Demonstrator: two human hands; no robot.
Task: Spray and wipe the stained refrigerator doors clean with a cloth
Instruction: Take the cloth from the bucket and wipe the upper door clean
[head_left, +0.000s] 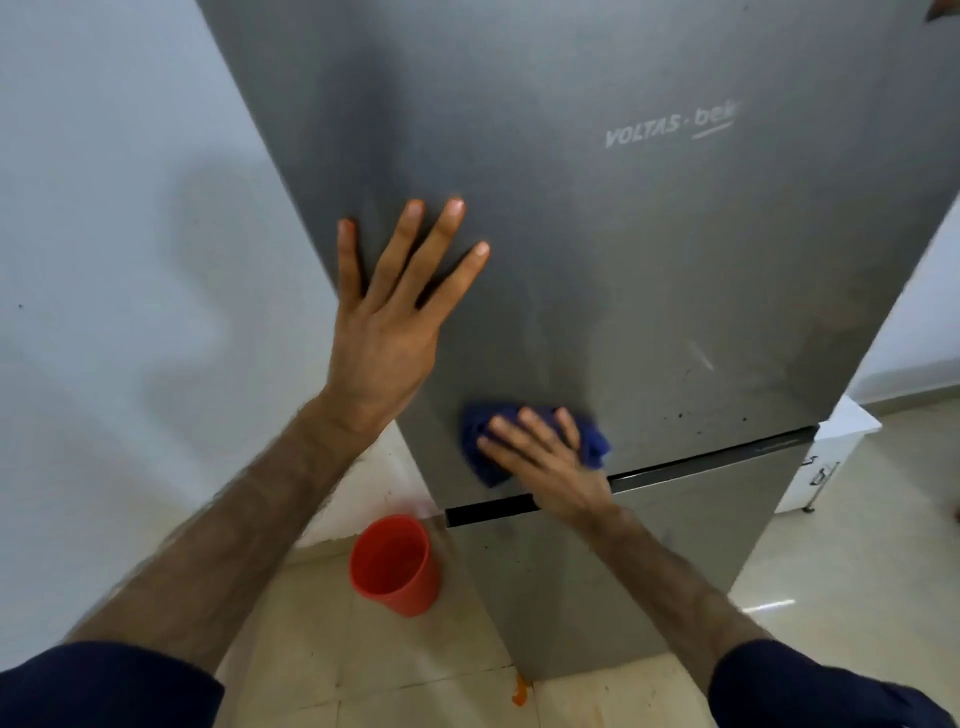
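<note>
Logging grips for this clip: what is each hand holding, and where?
Right hand presses the blue cloth flat, fingers over its middle; left hand holds nothing.

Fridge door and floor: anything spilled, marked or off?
Yes. Dark specks dot the upper door near its bottom edge, right of the blue cloth. An orange splotch stains the floor tiles at the fridge's base.
</note>
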